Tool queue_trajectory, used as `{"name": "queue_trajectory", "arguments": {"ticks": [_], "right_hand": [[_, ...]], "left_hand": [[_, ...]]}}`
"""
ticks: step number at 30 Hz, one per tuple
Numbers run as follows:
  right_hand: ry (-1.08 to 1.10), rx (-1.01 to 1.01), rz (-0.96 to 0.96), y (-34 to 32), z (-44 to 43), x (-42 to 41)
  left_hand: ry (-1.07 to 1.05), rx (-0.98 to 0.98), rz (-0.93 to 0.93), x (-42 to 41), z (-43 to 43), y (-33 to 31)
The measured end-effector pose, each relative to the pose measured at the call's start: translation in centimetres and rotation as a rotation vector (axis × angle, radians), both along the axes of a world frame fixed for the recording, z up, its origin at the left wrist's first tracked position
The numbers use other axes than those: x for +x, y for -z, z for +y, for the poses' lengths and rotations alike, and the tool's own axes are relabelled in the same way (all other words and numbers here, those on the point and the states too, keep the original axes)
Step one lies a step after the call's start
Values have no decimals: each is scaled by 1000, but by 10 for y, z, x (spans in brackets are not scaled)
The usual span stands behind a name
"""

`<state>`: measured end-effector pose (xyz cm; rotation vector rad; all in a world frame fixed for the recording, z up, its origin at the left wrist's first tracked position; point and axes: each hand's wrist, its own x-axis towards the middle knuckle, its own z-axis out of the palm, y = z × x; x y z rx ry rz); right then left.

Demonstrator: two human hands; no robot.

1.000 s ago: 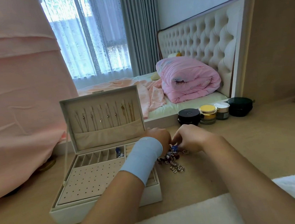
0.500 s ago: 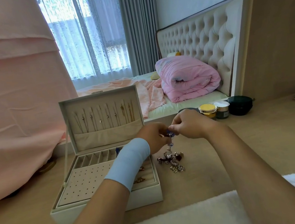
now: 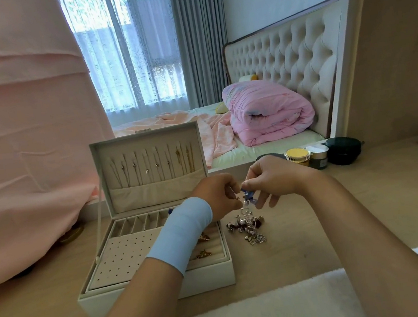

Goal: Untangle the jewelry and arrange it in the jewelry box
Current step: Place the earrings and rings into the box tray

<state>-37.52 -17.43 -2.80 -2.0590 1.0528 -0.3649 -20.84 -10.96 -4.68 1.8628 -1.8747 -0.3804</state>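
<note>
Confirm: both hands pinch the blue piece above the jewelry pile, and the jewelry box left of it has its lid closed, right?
Not quite. The head view shows the jewelry box with its lid open, standing upright with necklaces hanging inside. The rest holds: left hand and right hand pinch the blue piece above the jewelry pile.

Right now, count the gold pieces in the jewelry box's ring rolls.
2. One gold piece lies beside the blue wristband; the second gold piece lies nearer the jewelry box front. The left forearm covers some rolls; more may be hidden.
</note>
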Motion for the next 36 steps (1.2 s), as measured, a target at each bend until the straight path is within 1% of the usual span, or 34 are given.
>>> {"name": "queue_trajectory", "arguments": {"ticks": [3,9,11,13,17,19,24,29,30,32,34,36], "right_hand": [[-10,47,-78,-4,5,3],[-18,118,-232,-13,18,17],[-28,145,-299,-16,26,26],[-33,169,-363,-17,34,35],[-55,202,-446,-15,51,59],[-61,218,-472,-12,59,71],[-60,185,-415,-5,73,100],[0,131,-335,-2,72,127],[11,104,-296,-2,71,132],[28,49,-222,-2,69,141],[40,32,-188,-2,69,149],[55,28,-164,-2,69,155]], "left_hand": [[-15,-45,8,8,7,-9],[-2,-162,218,43,35,-30],[10,-175,262,56,49,-36],[10,-154,265,71,62,-39],[-7,16,183,98,86,-41],[-17,53,157,107,93,-42],[-98,184,67,132,104,-43],[-154,307,-113,141,104,-38],[-170,293,-105,141,103,-37],[-198,206,-42,141,98,-32],[-199,88,60,139,91,-23],[-212,11,152,136,84,-13]]}}
